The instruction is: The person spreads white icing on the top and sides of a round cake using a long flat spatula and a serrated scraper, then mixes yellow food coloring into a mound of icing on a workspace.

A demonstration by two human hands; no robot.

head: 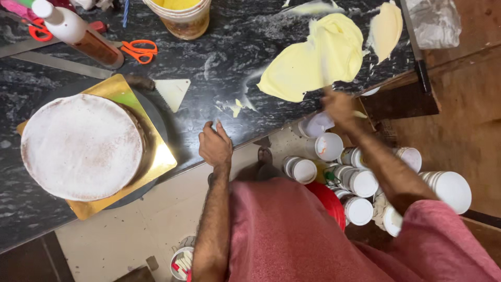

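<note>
Surface: black marble counter (219,57), white-veined, edge running diagonally; pale floor (135,230) below it, wooden ledge (459,130) at right. Left hand (215,146) rests on the counter edge, fingers curled together, holding nothing visible. Right hand (338,107) is motion-blurred at the near edge of a yellow fondant sheet (313,57) spread on the counter right of centre; whether its fingers grip anything cannot be told. A smaller yellow piece (386,28) lies farther right. At left, a white-topped cake (81,146) sits on a gold board (156,156). A toothed scraper (172,93) lies between cake and left hand. Far left: squeeze bottle (73,31), orange scissors (138,50), a long knife (62,65), a tub (180,15). White-lidded jars (360,180) crowd the floor below the right arm.
</note>
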